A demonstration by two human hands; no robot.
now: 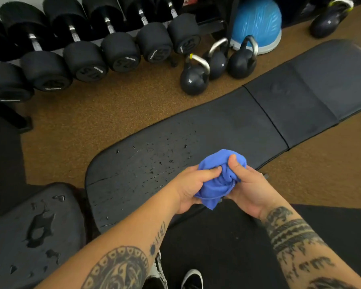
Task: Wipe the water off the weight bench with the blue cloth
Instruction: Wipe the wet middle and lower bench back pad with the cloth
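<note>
Head view | blue cloth (219, 176) is being bunched, gripped by left hand (191, 187) and right hand (248, 184) | advice: droplets on weight bench (227, 126) are best being wiped with overlapping strokes.

1. The black bench (227, 122) stands on a brown floor (113, 109), its long pad flat.
2. Water droplets (154, 170) are scattered over the long pad's near end.
3. A puddle (39, 228) lies on the separate seat pad (8, 257).
4. Three kettlebells (194, 80) stand on the floor beside the bench.

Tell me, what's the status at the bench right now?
Left grip and right grip hold blue cloth, bunched. Water pooled on weight bench. Nothing blocking.
</note>
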